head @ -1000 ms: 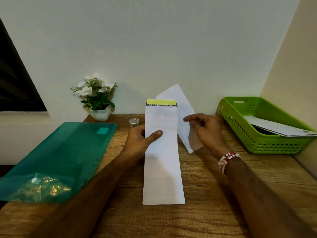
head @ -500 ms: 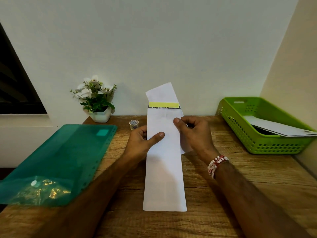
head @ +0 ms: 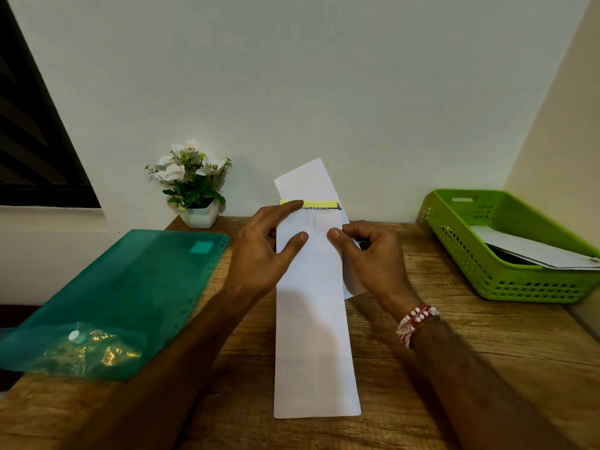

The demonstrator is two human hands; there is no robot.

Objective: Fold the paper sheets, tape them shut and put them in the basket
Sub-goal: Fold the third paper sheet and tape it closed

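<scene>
My left hand [head: 259, 254] lies spread on the long white envelope [head: 313, 336], thumb pressing its face and forefinger reaching the yellow strip [head: 319, 203] at its far end. My right hand [head: 370, 258] is pinched on the folded paper sheet [head: 308, 181], whose top sticks out tilted behind the strip and whose lower corner shows beside the envelope's right edge. The envelope lies lengthwise on the wooden tabletop [head: 470, 336]. At my right sits the green basket [head: 506, 287] with white paper inside; at my left a teal plastic folder [head: 136, 287], with a potted white flower [head: 191, 183] beyond it.
</scene>
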